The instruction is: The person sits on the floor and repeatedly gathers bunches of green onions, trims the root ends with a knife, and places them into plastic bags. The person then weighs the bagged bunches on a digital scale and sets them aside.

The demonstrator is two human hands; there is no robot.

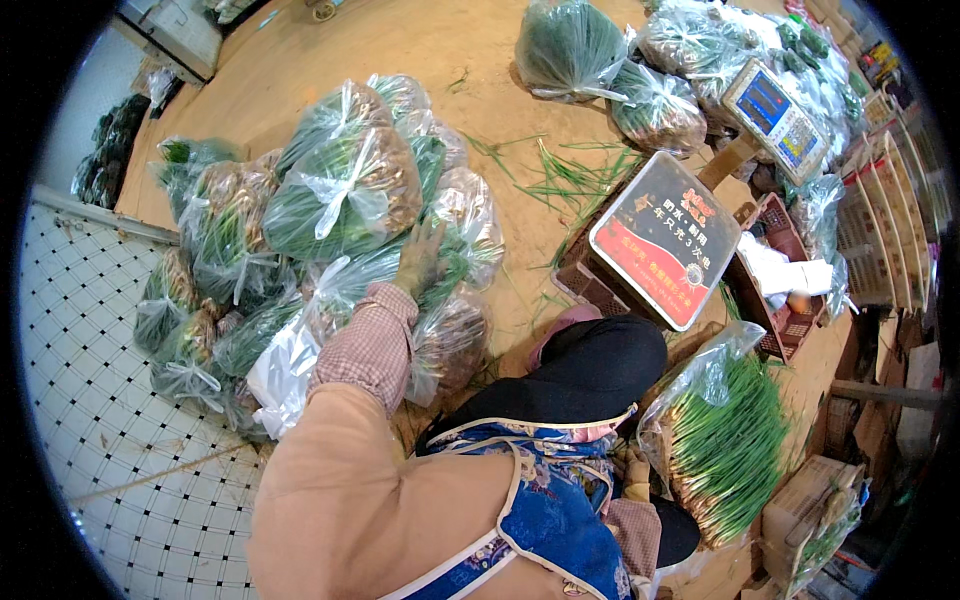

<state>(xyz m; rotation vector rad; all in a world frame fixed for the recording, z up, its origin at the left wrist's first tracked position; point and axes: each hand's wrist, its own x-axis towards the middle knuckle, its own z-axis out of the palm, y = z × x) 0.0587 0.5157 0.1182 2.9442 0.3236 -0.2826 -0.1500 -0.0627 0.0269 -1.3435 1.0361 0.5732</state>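
Observation:
My left hand [420,258], in a dirty yellowish work glove, reaches onto a pile of clear plastic bags packed with scallions. Its fingers lie stretched out against the bags, beside a large tied bag of scallions [340,190]. Another bag of scallions [470,215] lies just right of the hand. My right hand [634,474], also gloved, is low beside my knee, by the left edge of an open bag of loose scallions [735,440]. Its fingers are partly hidden and small, so their grip is unclear.
A digital platform scale [665,240] stands ahead right on a crate, its display [775,120] raised on a post. More bagged scallions [570,50] heap up behind it. A red-brown crate [790,300] and a cardboard box [810,510] are at right. Loose green leaves [570,170] litter the floor.

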